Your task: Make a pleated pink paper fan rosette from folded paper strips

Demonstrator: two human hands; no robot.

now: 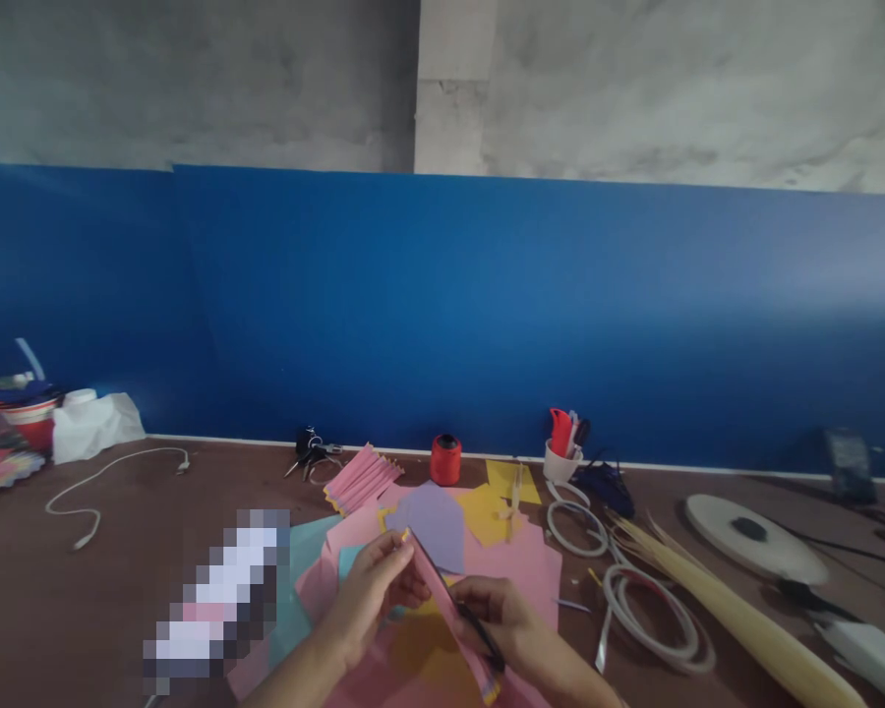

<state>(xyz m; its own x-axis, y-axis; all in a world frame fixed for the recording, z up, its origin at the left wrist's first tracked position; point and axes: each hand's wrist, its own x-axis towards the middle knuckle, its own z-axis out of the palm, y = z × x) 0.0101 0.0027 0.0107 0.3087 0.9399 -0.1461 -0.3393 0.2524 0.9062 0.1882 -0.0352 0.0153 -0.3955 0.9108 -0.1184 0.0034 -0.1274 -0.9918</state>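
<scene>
A folded pink paper strip [442, 596] with yellow ends slants across the front middle, over the paper pile. My left hand [375, 590] pinches its upper end between thumb and fingers. Black-handled scissors [479, 634] lie along the strip's right edge, gripped in my right hand [502, 621]; their blades run up toward my left fingertips. Whether the blades are apart cannot be made out. Beneath both hands spread loose sheets: pink paper [535, 567], purple paper [434, 521], yellow paper [487, 513] and light blue paper [299, 556]. A pleated pink paper bundle [363, 479] rests behind them.
Along the back stand a red thread spool [446, 460] and a white cup [560, 462] of pens. Keys [314, 450] lie left of the spool. On the right are coiled white tubing [653, 619], a straw-coloured fibre bundle [737, 615] and a round white disc [756, 539]. A white cable [118, 460] lies left.
</scene>
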